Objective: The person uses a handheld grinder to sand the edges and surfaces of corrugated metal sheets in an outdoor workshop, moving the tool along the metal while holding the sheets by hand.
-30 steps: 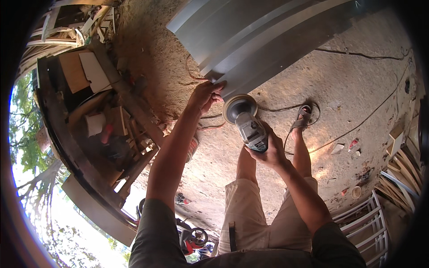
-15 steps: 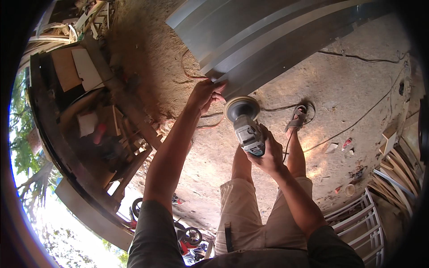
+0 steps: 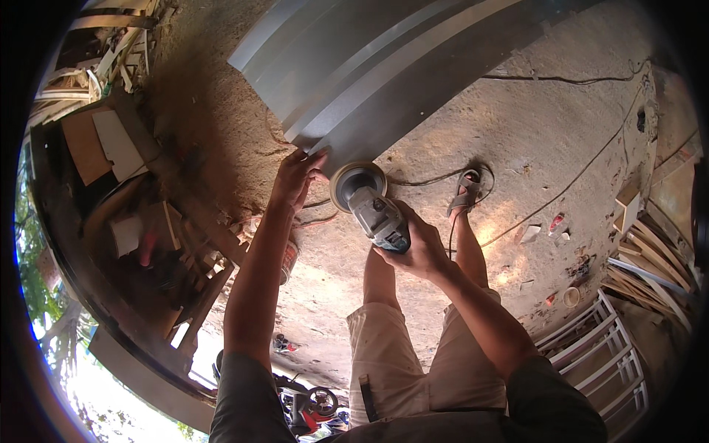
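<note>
Left hand: left hand [image 3: 295, 176] up at frame centre, fingers spread and pressed flat on the near corner of the long grey ribbed sheet-metal panel [image 3: 384, 66], pinning it rather than gripping.
Right hand: right hand [image 3: 417, 247] just right of centre, wrapped tight round the body of the grey-and-blue corded angle grinder [image 3: 377, 218], fully closed on it.
Grinder: round guarded head [image 3: 357, 183] aimed up-frame, sitting right at the panel's lower edge, just beside the left fingertips; contact between disc and metal impossible to call from here.
Panel: lying on the sandy concrete floor [image 3: 517, 148], running from frame centre off toward the upper right, cut end nearest the body.
Step in hand: by the look of it, lining up the disc at the panel's end edge, steadying hand already planted.
Next move calls for: firm downward hold with the left, fingers kept clear of the disc, a steady line along the edge, black power cord [image 3: 436, 177] kept out of the path.
Feet: sandalled foot [image 3: 465, 193] planted right of the tool, cord looping close by.
Surroundings: stacked timber offcuts and boards [image 3: 111, 148] at the left, white metal frame [image 3: 598, 347] lower right, small red wheeled machine [image 3: 314, 406] at bottom centre.
</note>
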Motion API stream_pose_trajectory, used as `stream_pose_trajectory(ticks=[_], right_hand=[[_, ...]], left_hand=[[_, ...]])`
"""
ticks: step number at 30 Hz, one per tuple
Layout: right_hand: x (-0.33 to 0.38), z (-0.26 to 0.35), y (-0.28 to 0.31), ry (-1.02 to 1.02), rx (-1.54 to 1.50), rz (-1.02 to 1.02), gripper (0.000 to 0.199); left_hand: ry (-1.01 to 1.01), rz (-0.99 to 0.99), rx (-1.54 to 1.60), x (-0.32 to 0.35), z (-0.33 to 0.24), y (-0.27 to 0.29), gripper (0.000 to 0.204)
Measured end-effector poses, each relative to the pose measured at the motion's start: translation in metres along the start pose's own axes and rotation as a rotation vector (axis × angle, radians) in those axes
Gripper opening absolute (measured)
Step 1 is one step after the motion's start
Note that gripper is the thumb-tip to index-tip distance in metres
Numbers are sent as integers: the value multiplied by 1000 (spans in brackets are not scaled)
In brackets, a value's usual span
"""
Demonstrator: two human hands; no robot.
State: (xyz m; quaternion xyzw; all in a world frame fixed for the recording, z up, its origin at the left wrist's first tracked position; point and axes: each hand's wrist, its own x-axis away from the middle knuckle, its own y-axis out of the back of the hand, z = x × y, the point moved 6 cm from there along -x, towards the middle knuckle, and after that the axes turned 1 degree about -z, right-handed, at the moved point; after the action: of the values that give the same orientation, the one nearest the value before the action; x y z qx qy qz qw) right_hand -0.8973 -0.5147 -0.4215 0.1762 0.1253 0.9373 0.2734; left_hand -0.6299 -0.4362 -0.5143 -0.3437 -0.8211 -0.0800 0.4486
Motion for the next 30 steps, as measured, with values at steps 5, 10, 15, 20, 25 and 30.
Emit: stream_pose_trajectory(ticks=[5,10,15,20,25,30], right_hand=[[-12,-20,30,7,-32,-38,93],[-21,-45,74,7,0,-92,91],[-40,-67,127,-22,5,-169,86],[-65,-100,183,-90,72,-231,82],[-82,-139,242,-127,-106,-386,69],[-93,-165,276,-138,-412,-564,48]], left_hand=[[20,52,32,-8,9,8,10],[17,5,45,-8,10,9,12],[33,-15,34,-11,14,10,16],[30,-42,20,-16,15,30,22],[104,-69,4,-13,16,18,27],[78,-69,23,-19,22,31,22]])
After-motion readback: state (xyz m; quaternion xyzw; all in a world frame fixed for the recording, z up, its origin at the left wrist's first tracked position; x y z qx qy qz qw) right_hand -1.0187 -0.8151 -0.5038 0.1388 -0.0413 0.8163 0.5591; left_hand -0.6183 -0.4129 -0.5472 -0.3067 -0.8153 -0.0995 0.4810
